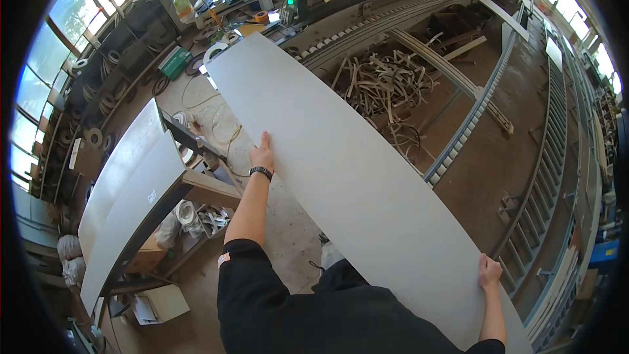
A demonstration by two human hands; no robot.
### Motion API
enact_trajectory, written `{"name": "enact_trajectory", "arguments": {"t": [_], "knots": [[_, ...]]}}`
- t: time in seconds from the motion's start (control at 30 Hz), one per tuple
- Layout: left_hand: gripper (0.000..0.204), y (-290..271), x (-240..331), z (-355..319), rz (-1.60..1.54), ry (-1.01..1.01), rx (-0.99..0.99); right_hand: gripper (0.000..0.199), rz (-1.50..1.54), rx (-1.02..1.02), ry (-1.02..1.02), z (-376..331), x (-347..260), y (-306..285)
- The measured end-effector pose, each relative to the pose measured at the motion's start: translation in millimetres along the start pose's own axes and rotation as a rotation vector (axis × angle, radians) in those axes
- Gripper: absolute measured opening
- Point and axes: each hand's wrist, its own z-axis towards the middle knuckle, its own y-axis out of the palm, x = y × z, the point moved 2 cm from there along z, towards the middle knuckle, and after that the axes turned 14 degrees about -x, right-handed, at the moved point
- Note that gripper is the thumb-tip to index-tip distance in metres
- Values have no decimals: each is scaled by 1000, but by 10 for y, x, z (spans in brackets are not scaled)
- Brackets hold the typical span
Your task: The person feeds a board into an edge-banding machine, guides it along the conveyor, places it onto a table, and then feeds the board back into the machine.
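Here both hands, left hand (262,153) and right hand (489,271), grip the white panel (347,177) by opposite long edges.

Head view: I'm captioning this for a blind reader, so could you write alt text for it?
A person carries a long white panel, left hand gripping its left edge and right hand its near right edge. Left of it is a rack of similar white boards; beyond it a roller conveyor and a heap of edging strips.

Dusty workshop floor (288,236) with tangled strip offcuts (383,85); white panels (124,190) atop trestle.
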Motion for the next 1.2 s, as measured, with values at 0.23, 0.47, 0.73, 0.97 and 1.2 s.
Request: {"name": "enact_trajectory", "arguments": {"t": [0.23,0.47,0.73,0.97,1.2], "knots": [[68,280,-97,-235,47,-13,67,59,31,-58,3,205,347,0],[67,427,-269,-3,-7,-88,51,69,-19,-185,66,576,446,-151],[66,534,-232,595,-59,-115,15,81,-48,-218,85,899,572,-184],[65,738,-26,595,17,-152,33,81,-27,-251,147,1047,649,-51],[62,931,-66,800,16,-179,46,83,-6,-241,146,1320,767,24]]}}
